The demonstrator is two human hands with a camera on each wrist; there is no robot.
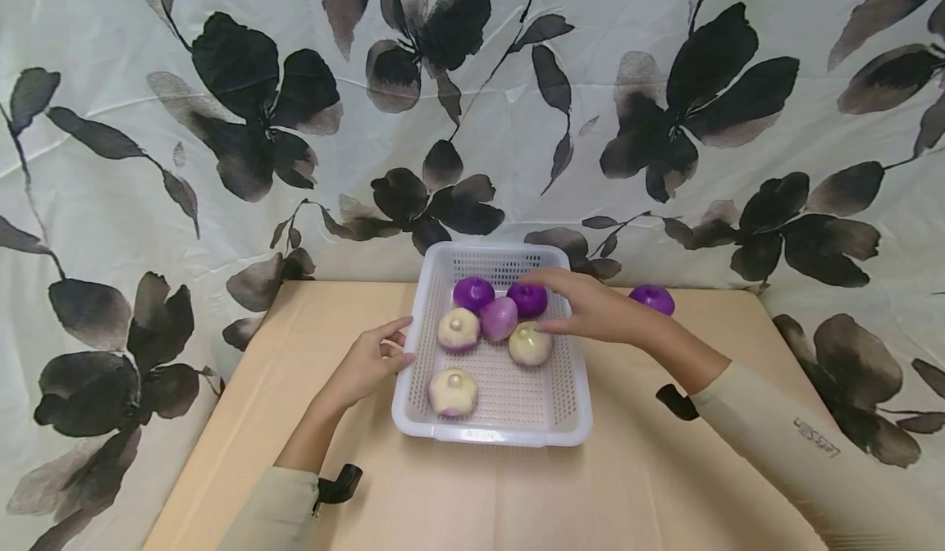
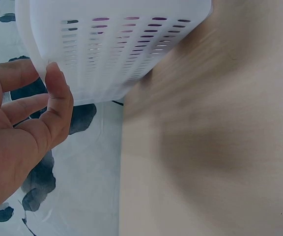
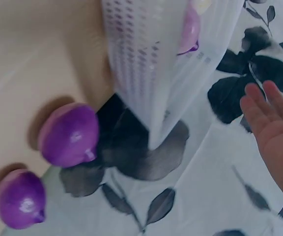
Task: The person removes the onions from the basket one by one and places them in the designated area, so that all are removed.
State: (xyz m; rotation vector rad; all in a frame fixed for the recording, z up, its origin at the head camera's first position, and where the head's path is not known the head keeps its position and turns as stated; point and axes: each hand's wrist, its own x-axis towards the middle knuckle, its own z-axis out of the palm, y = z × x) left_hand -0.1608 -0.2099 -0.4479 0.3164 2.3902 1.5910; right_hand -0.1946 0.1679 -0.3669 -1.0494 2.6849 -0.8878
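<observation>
A white perforated plastic basket (image 1: 490,434) stands on the table. Inside lie glossy deep-purple onions (image 1: 473,293), a lighter purple onion (image 1: 499,319) and pale onion-like pieces (image 1: 453,393) with purple lower edges. At the basket's left rim my left hand (image 1: 369,364) pinches the edge between thumb and fingers, also seen in the left wrist view. My right hand (image 1: 579,309) reaches over the right rim, its fingers above a purple onion and a pale piece. In the right wrist view, that hand's fingers (image 3: 271,101) are extended with nothing visibly held.
Outside the basket, right of it, two purple onions (image 3: 70,135) lie on the table (image 3: 28,54); the head view shows one (image 1: 653,298), partly behind the right arm. A cloth with dark flowers (image 1: 546,149) hangs behind the table's back edge.
</observation>
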